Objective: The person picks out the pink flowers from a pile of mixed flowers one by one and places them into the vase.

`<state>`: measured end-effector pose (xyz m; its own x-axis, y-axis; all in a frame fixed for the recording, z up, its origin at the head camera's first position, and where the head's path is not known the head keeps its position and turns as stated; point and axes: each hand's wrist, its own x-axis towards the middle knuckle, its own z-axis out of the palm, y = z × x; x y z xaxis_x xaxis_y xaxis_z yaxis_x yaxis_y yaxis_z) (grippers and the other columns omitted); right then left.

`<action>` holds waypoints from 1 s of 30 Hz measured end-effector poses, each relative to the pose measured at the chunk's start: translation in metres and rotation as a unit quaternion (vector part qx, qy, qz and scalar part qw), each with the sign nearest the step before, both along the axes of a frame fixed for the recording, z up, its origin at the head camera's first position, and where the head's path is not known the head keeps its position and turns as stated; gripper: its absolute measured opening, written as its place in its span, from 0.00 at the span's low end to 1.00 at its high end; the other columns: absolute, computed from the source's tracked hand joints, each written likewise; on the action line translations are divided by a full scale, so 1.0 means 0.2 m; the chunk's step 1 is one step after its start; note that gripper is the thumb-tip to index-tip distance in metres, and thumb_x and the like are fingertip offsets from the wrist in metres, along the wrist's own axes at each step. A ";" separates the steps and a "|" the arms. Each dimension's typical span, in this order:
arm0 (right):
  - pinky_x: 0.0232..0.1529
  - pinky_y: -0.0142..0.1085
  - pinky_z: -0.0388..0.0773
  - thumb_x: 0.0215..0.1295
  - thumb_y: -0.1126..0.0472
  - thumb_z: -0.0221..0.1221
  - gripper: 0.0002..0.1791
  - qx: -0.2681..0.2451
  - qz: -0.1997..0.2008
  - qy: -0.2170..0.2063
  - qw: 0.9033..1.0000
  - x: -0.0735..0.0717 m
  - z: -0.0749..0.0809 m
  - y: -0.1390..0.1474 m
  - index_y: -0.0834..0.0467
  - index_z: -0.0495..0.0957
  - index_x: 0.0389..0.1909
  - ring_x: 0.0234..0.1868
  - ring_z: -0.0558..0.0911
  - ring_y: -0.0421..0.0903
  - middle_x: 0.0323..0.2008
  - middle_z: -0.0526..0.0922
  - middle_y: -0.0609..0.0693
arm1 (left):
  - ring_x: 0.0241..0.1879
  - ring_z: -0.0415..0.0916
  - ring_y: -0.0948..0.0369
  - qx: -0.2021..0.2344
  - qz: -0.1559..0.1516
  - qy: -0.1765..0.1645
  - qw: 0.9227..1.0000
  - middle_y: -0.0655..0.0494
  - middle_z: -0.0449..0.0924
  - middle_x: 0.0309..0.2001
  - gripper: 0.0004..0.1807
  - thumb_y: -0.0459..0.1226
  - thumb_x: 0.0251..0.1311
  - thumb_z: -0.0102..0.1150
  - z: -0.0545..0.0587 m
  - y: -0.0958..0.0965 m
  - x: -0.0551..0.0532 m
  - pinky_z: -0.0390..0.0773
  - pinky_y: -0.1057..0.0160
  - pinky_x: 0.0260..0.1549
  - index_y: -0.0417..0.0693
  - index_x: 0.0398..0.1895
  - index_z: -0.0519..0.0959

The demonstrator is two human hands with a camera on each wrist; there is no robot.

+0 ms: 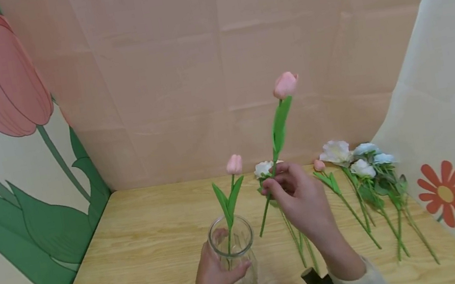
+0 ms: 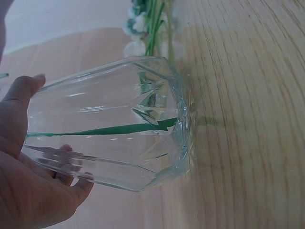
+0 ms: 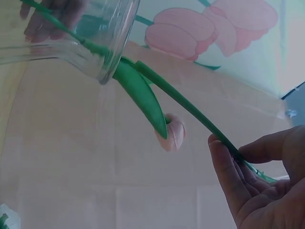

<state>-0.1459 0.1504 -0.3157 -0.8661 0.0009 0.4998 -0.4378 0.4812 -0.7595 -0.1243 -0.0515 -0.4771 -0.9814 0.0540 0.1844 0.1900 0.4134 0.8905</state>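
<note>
A clear glass vase (image 1: 242, 278) stands on the table, and my left hand (image 1: 213, 276) grips it around its side. Inside the vase is one pink tulip (image 1: 234, 164), its green stem (image 2: 105, 130) reaching down to the faceted base in the left wrist view. My right hand (image 1: 303, 197) pinches the stem of a second pink tulip (image 1: 285, 85) between thumb and fingers. That tulip tilts up to the right, its lower stem end just right of the vase rim (image 1: 252, 232). In the right wrist view the held stem (image 3: 190, 107) ends close to the rim.
On the right side of the table (image 1: 138, 255) lie another pink tulip (image 1: 319, 165) and several white and pale blue flowers (image 1: 363, 168). A white flower (image 1: 263, 169) with its stems lies behind my right hand. A pinkish backdrop (image 1: 164, 82) rises at the table's far edge.
</note>
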 end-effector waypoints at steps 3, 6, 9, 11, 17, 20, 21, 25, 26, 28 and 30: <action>0.33 0.29 0.84 0.70 0.66 0.62 0.09 -0.015 0.007 -0.008 1.000 0.00 0.00 -0.02 0.60 0.76 0.48 0.33 0.87 0.42 0.34 0.89 0.50 | 0.63 0.70 0.41 0.001 -0.001 0.000 1.000 0.43 0.70 0.64 0.48 0.51 0.45 0.79 0.00 0.00 0.00 0.73 0.33 0.58 0.53 0.70 0.66; 0.35 0.29 0.84 0.70 0.68 0.62 0.08 -0.027 0.013 -0.009 1.000 0.00 0.00 -0.04 0.60 0.75 0.47 0.34 0.88 0.44 0.35 0.89 0.51 | 0.63 0.70 0.41 0.002 -0.001 0.001 1.000 0.43 0.70 0.64 0.48 0.51 0.46 0.79 0.00 0.00 0.00 0.73 0.34 0.58 0.53 0.70 0.66; 0.35 0.29 0.84 0.69 0.69 0.62 0.09 -0.030 0.017 -0.003 0.999 0.00 0.00 -0.05 0.60 0.75 0.47 0.35 0.88 0.45 0.35 0.89 0.50 | 0.63 0.70 0.41 -0.001 -0.001 0.001 1.000 0.43 0.70 0.64 0.48 0.51 0.46 0.79 0.00 0.00 0.00 0.74 0.34 0.58 0.53 0.70 0.66; 0.35 0.29 0.84 0.69 0.68 0.62 0.09 -0.029 0.020 0.001 0.999 0.00 -0.01 -0.06 0.61 0.75 0.47 0.35 0.88 0.44 0.34 0.89 0.49 | 0.63 0.70 0.41 -0.002 0.000 0.001 1.000 0.43 0.70 0.63 0.48 0.51 0.46 0.79 0.00 0.00 0.00 0.74 0.34 0.58 0.53 0.70 0.66; 0.36 0.30 0.84 0.69 0.67 0.63 0.10 -0.014 0.022 0.005 1.000 -0.01 -0.04 -0.08 0.61 0.75 0.47 0.33 0.88 0.40 0.34 0.89 0.47 | 0.62 0.71 0.41 -0.002 0.007 0.008 1.000 0.42 0.72 0.62 0.46 0.50 0.44 0.80 0.00 0.00 0.00 0.73 0.34 0.58 0.55 0.68 0.68; 0.36 0.31 0.85 0.69 0.67 0.63 0.09 -0.018 0.026 0.010 0.999 -0.01 -0.05 -0.08 0.59 0.75 0.47 0.33 0.88 0.40 0.33 0.89 0.47 | 0.62 0.71 0.41 -0.001 0.010 0.007 1.000 0.42 0.72 0.62 0.45 0.50 0.44 0.80 -0.01 0.00 0.00 0.74 0.34 0.58 0.56 0.67 0.68; 0.36 0.31 0.85 0.69 0.67 0.63 0.09 -0.020 0.028 0.013 0.999 -0.01 -0.05 -0.08 0.59 0.75 0.47 0.33 0.88 0.40 0.33 0.89 0.47 | 0.62 0.72 0.41 0.000 0.010 0.006 1.000 0.42 0.72 0.62 0.45 0.50 0.44 0.80 -0.01 0.00 0.00 0.74 0.34 0.58 0.56 0.67 0.68; 0.35 0.31 0.85 0.68 0.68 0.63 0.09 -0.025 0.036 0.025 0.999 -0.01 -0.05 -0.09 0.58 0.76 0.46 0.33 0.88 0.43 0.32 0.89 0.47 | 0.62 0.71 0.41 0.000 0.008 0.004 1.000 0.42 0.72 0.61 0.46 0.50 0.44 0.80 -0.01 0.00 0.00 0.73 0.34 0.58 0.55 0.67 0.68; 0.34 0.31 0.85 0.68 0.68 0.63 0.09 -0.024 0.038 0.028 0.999 -0.01 -0.06 -0.09 0.58 0.76 0.46 0.33 0.88 0.44 0.32 0.89 0.47 | 0.62 0.71 0.41 0.001 0.007 0.004 1.000 0.42 0.71 0.62 0.46 0.50 0.44 0.80 -0.01 0.00 0.00 0.73 0.34 0.58 0.55 0.68 0.68; 0.33 0.31 0.85 0.67 0.69 0.64 0.09 -0.021 0.039 0.029 0.999 -0.01 -0.06 -0.09 0.59 0.76 0.45 0.32 0.88 0.44 0.31 0.88 0.47 | 0.62 0.71 0.42 0.001 0.006 0.004 1.000 0.42 0.71 0.62 0.46 0.51 0.44 0.80 -0.01 0.00 0.00 0.73 0.35 0.59 0.55 0.68 0.68; 0.32 0.32 0.85 0.67 0.69 0.64 0.09 -0.018 0.040 0.027 0.999 -0.01 -0.07 -0.10 0.59 0.76 0.45 0.31 0.88 0.43 0.31 0.88 0.47 | 0.62 0.71 0.42 0.002 0.005 0.002 1.000 0.42 0.71 0.62 0.46 0.51 0.44 0.80 -0.01 0.00 0.00 0.73 0.35 0.59 0.54 0.68 0.68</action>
<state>-0.1480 0.1307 -0.3290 -0.8359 -0.0488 0.5468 -0.5149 0.4149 -0.7501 -0.1250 -0.0516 -0.4788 -0.9813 0.0428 0.1878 0.1885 0.4127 0.8911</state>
